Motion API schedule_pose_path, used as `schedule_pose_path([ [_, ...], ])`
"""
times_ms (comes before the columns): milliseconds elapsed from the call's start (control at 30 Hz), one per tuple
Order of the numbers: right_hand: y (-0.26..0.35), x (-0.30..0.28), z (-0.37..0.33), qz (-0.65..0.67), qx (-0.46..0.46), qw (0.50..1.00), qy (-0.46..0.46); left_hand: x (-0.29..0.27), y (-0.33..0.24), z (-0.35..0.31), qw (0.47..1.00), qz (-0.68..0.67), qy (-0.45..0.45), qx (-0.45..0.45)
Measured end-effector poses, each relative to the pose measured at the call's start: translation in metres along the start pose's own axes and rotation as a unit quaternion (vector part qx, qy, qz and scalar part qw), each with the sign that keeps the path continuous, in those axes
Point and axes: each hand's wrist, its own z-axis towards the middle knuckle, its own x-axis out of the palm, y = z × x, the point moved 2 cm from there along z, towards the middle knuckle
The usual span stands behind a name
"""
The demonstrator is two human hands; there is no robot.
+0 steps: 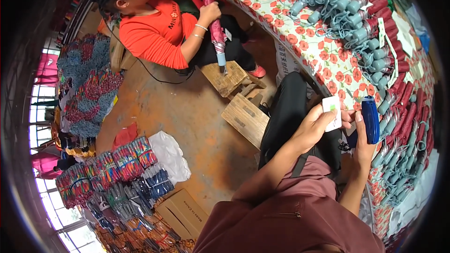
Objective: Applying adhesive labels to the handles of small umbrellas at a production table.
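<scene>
A white card (pixel 332 112) with a green and red print is pinched between the thumb and fingers of my left hand (pixel 315 124). Close to its right, my right hand (pixel 360 133) grips a long blue tool (pixel 370 120) that looks like a stapler. The fingertips of my right hand come up near the card's edge; whether they touch it cannot be made out. Both hands are over my lap, beside the edge of a table (pixel 328 61) with a red-flowered cloth.
Folded dark red umbrellas (pixel 404 94) with grey-blue handles and white tags line the table. Opposite, a person in red (pixel 154 42) holds a pink umbrella (pixel 217 37) above a wooden stool (pixel 224 78). Bundled umbrellas (pixel 117 164), a cardboard box (pixel 183 213) and white plastic (pixel 169 157) lie left.
</scene>
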Motion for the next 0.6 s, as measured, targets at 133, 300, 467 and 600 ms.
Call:
schedule_pose_path([
  [133,-0.008,-0.014,-0.002,-0.028,0.004,0.998,-0.051,-0.002,0.006,0.006,0.999,-0.005,0.031,-0.035],
  [300,0.009,-0.009,-0.009,0.020,0.008,1.000,-0.007,0.019,-0.031,-0.003,0.988,0.121,-0.072,-0.059],
  [467,0.004,-0.031,-0.011,0.019,-0.032,0.998,0.042,0.042,-0.025,0.000,0.959,0.231,-0.162,-0.029],
  [600,0.006,-0.045,-0.017,0.099,-0.001,0.989,0.111,0.044,-0.012,0.004,0.908,0.355,-0.219,0.041],
])
